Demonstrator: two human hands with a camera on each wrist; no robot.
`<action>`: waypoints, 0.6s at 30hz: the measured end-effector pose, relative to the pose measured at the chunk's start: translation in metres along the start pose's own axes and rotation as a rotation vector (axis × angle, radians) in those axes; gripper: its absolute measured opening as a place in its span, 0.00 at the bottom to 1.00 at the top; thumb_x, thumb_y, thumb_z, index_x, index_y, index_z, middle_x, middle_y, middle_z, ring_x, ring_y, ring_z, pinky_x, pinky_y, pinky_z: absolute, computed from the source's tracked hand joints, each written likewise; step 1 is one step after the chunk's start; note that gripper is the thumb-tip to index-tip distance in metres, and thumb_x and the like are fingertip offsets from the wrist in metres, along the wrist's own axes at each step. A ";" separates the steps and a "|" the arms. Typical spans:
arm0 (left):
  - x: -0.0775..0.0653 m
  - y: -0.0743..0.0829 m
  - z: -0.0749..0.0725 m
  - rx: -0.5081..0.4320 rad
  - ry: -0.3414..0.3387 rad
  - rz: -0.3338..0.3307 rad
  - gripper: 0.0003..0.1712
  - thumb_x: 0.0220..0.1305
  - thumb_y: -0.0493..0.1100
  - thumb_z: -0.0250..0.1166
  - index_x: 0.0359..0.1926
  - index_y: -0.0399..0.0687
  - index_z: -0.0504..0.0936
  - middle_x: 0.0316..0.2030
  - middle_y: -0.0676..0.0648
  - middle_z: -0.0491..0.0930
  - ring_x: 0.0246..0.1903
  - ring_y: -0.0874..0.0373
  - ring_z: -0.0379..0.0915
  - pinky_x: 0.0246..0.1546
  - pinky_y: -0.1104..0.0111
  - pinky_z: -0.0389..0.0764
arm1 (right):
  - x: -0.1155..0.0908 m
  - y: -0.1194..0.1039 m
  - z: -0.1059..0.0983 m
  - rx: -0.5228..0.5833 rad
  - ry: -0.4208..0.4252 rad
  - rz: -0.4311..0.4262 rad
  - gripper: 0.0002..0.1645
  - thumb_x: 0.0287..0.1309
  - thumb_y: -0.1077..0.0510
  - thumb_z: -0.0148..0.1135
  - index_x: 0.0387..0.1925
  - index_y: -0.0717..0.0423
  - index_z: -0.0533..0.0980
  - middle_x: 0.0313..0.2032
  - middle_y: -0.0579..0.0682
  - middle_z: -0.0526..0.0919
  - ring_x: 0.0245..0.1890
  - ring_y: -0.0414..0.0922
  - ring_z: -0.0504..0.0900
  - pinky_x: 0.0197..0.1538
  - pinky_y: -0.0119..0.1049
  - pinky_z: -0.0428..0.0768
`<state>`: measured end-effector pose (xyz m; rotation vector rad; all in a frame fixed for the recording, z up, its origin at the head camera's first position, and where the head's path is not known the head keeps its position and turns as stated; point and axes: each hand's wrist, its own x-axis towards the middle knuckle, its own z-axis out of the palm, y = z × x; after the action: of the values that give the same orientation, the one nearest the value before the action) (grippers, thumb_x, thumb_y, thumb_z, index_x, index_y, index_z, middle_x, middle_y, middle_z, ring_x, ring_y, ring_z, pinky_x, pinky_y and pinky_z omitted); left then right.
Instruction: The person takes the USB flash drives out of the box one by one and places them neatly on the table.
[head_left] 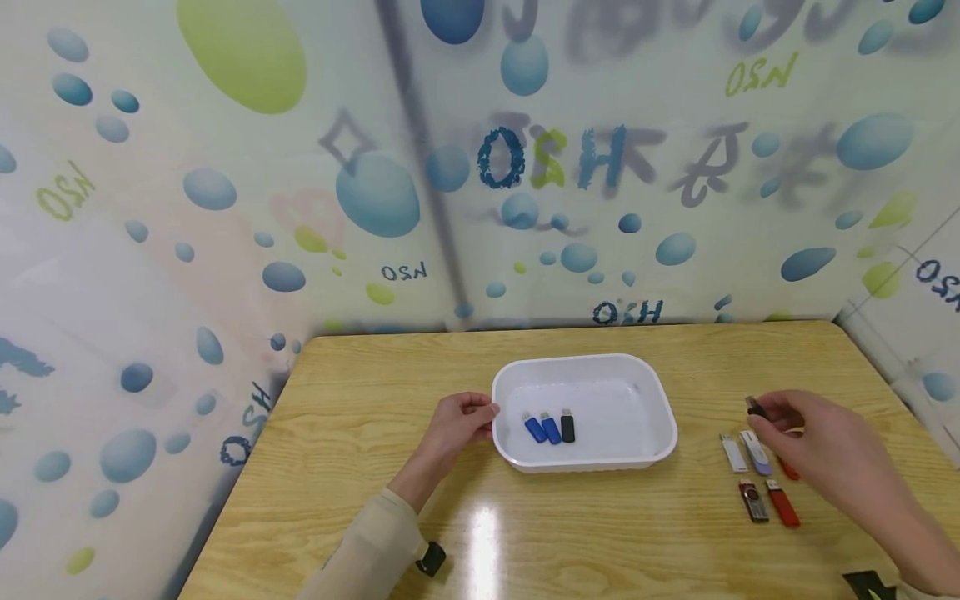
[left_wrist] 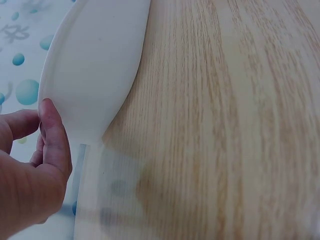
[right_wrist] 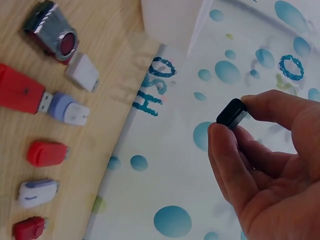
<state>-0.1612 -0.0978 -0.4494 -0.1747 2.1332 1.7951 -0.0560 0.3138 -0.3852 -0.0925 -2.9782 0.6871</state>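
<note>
A black USB stick (right_wrist: 232,113) is pinched between thumb and finger of my right hand (head_left: 828,442), held above the table's right side. Beneath and beside that hand lie several other USB sticks, among them a red one (head_left: 783,503), a dark red and silver one (head_left: 753,501) and a white and lilac one (head_left: 756,452). My left hand (head_left: 459,425) grips the left rim of a white plastic tray (head_left: 660,429), thumb on one side of the wall, as the left wrist view shows. Inside the tray are two blue USB sticks (head_left: 551,429) and one black USB stick (head_left: 567,427).
The wooden table (head_left: 360,392) meets a patterned wall covering (head_left: 360,275) at its back edge. In the right wrist view, more sticks lie along the table, including a small red one (right_wrist: 47,153) and a white one (right_wrist: 38,193).
</note>
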 end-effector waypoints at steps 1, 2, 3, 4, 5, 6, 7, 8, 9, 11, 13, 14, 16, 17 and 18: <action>0.000 0.000 0.000 0.002 0.000 0.000 0.19 0.62 0.43 0.66 0.49 0.33 0.77 0.40 0.35 0.79 0.29 0.56 0.77 0.36 0.65 0.84 | -0.001 0.003 0.000 -0.003 -0.003 0.009 0.29 0.60 0.41 0.60 0.45 0.64 0.79 0.34 0.51 0.83 0.33 0.50 0.81 0.32 0.49 0.79; 0.000 0.000 0.000 0.002 -0.001 0.000 0.19 0.62 0.43 0.66 0.49 0.33 0.77 0.40 0.35 0.79 0.29 0.56 0.77 0.37 0.64 0.84 | -0.003 0.005 0.000 -0.008 -0.007 0.020 0.29 0.60 0.41 0.60 0.45 0.64 0.79 0.34 0.51 0.83 0.33 0.50 0.81 0.31 0.47 0.79; 0.000 0.000 0.000 0.001 -0.002 -0.001 0.19 0.63 0.43 0.66 0.49 0.33 0.77 0.40 0.36 0.79 0.29 0.56 0.77 0.37 0.64 0.84 | -0.004 0.008 0.000 -0.011 -0.010 0.032 0.29 0.60 0.41 0.60 0.45 0.65 0.79 0.34 0.52 0.83 0.33 0.50 0.81 0.31 0.46 0.79; 0.000 0.000 0.000 0.002 -0.001 -0.001 0.19 0.63 0.43 0.66 0.49 0.33 0.77 0.40 0.36 0.79 0.29 0.56 0.77 0.36 0.65 0.84 | -0.005 0.011 0.000 -0.014 -0.011 0.042 0.30 0.60 0.41 0.60 0.45 0.65 0.79 0.34 0.52 0.83 0.32 0.50 0.80 0.30 0.46 0.79; 0.000 0.000 0.000 0.002 -0.001 -0.001 0.19 0.63 0.42 0.65 0.49 0.33 0.77 0.40 0.36 0.79 0.29 0.56 0.77 0.36 0.65 0.84 | -0.006 0.013 0.000 -0.017 -0.011 0.051 0.30 0.60 0.41 0.60 0.45 0.65 0.79 0.34 0.53 0.83 0.32 0.50 0.80 0.29 0.45 0.79; 0.000 0.000 0.000 0.003 -0.001 -0.002 0.19 0.63 0.42 0.65 0.49 0.33 0.77 0.40 0.36 0.79 0.29 0.56 0.77 0.36 0.65 0.84 | -0.007 0.016 0.000 -0.024 -0.011 0.058 0.30 0.60 0.40 0.60 0.45 0.65 0.79 0.33 0.53 0.83 0.32 0.50 0.80 0.28 0.44 0.78; 0.000 0.000 0.000 0.002 0.000 -0.003 0.18 0.63 0.42 0.65 0.49 0.33 0.77 0.40 0.36 0.79 0.29 0.56 0.77 0.36 0.66 0.84 | -0.008 0.018 0.000 -0.027 -0.012 0.064 0.31 0.59 0.40 0.60 0.45 0.65 0.79 0.33 0.53 0.83 0.32 0.50 0.80 0.28 0.43 0.78; 0.000 0.000 0.000 0.003 0.002 -0.004 0.18 0.63 0.42 0.65 0.49 0.33 0.77 0.40 0.36 0.79 0.29 0.56 0.77 0.35 0.66 0.84 | -0.009 0.020 0.001 -0.028 -0.012 0.071 0.31 0.59 0.39 0.60 0.44 0.66 0.79 0.33 0.53 0.83 0.31 0.50 0.80 0.27 0.43 0.78; 0.001 0.000 0.000 0.003 0.003 -0.005 0.18 0.63 0.42 0.65 0.49 0.33 0.78 0.40 0.36 0.79 0.29 0.56 0.77 0.35 0.66 0.84 | -0.010 0.022 0.001 -0.029 -0.008 0.075 0.32 0.59 0.40 0.61 0.44 0.66 0.79 0.33 0.53 0.83 0.31 0.51 0.80 0.28 0.44 0.78; 0.001 0.000 0.000 0.001 0.003 -0.005 0.18 0.63 0.42 0.65 0.49 0.33 0.78 0.40 0.35 0.79 0.29 0.56 0.77 0.36 0.66 0.84 | -0.012 0.026 0.002 -0.038 0.006 0.077 0.30 0.58 0.42 0.63 0.44 0.67 0.79 0.31 0.53 0.83 0.30 0.51 0.80 0.28 0.46 0.78; 0.001 0.000 0.000 -0.001 0.001 -0.005 0.18 0.63 0.42 0.65 0.49 0.33 0.77 0.40 0.35 0.79 0.29 0.56 0.77 0.36 0.65 0.84 | -0.014 0.030 0.003 -0.045 0.021 0.080 0.28 0.56 0.45 0.65 0.42 0.69 0.79 0.30 0.52 0.83 0.29 0.50 0.79 0.29 0.47 0.78; 0.001 -0.001 0.000 -0.002 0.001 -0.004 0.18 0.63 0.42 0.65 0.49 0.33 0.77 0.40 0.35 0.79 0.29 0.56 0.78 0.37 0.64 0.84 | -0.015 0.032 0.004 -0.053 0.031 0.081 0.26 0.55 0.47 0.65 0.42 0.69 0.79 0.29 0.52 0.82 0.28 0.49 0.79 0.29 0.47 0.78; 0.002 -0.001 0.000 -0.003 -0.002 -0.004 0.19 0.63 0.42 0.65 0.49 0.33 0.77 0.40 0.35 0.79 0.29 0.56 0.78 0.37 0.63 0.84 | -0.017 0.035 0.005 -0.069 0.049 0.081 0.23 0.54 0.51 0.66 0.40 0.70 0.79 0.28 0.52 0.81 0.26 0.48 0.77 0.28 0.45 0.77; 0.002 -0.002 0.000 -0.002 -0.003 -0.003 0.19 0.63 0.43 0.65 0.49 0.33 0.77 0.41 0.35 0.79 0.29 0.56 0.78 0.38 0.63 0.84 | -0.018 0.037 0.006 -0.074 0.053 0.085 0.22 0.54 0.52 0.66 0.40 0.70 0.78 0.27 0.52 0.81 0.26 0.48 0.76 0.27 0.44 0.76; 0.002 -0.002 0.000 -0.001 -0.003 -0.004 0.19 0.62 0.43 0.66 0.49 0.33 0.77 0.41 0.35 0.79 0.29 0.56 0.78 0.38 0.63 0.84 | -0.018 0.039 0.006 -0.080 0.054 0.089 0.22 0.55 0.53 0.66 0.40 0.70 0.78 0.27 0.52 0.81 0.26 0.47 0.76 0.27 0.44 0.76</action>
<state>-0.1627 -0.0981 -0.4521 -0.1762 2.1290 1.7928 -0.0366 0.3446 -0.4092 -0.2465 -2.9648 0.5649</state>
